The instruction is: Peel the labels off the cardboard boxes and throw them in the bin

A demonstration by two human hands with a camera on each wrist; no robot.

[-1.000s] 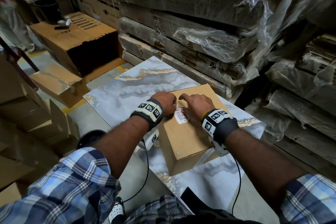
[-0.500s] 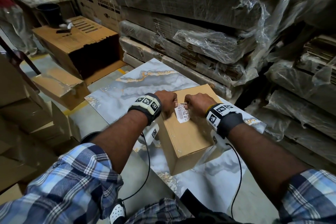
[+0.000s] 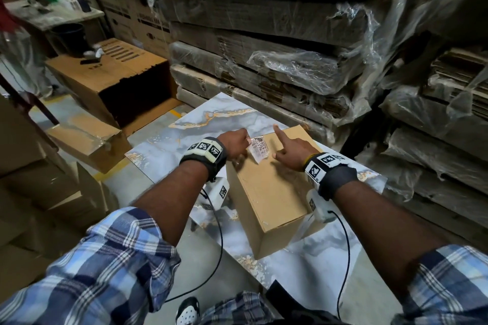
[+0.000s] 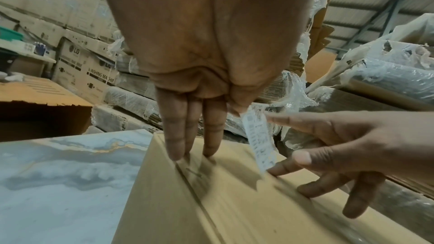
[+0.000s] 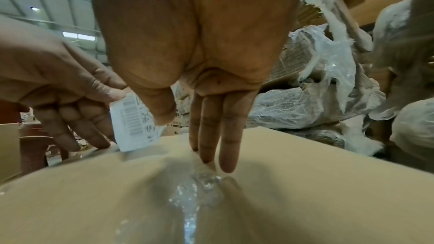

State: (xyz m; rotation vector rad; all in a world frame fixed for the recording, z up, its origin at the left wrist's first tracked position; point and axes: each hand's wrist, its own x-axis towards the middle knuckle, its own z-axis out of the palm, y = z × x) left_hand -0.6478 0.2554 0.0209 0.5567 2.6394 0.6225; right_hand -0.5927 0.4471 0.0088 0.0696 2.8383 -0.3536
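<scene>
Left hand point(image 3: 235, 143) pinched the white barcode label point(image 3: 259, 149) by its top edge, mostly lifted off the cardboard box point(image 3: 272, 192) on the marble-pattern desk point(image 3: 211, 124). Right hand point(image 3: 290, 152) grip released, fingers straight, fingertips point(image 5: 226, 166) touching the box top.

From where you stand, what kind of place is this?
Most likely a warehouse or storeroom. Flattened cardboard bundles wrapped in plastic are stacked high, printed washing machine cartons line the back wall, and the small cardboard box being worked on sits on a marble-patterned slab.
</scene>
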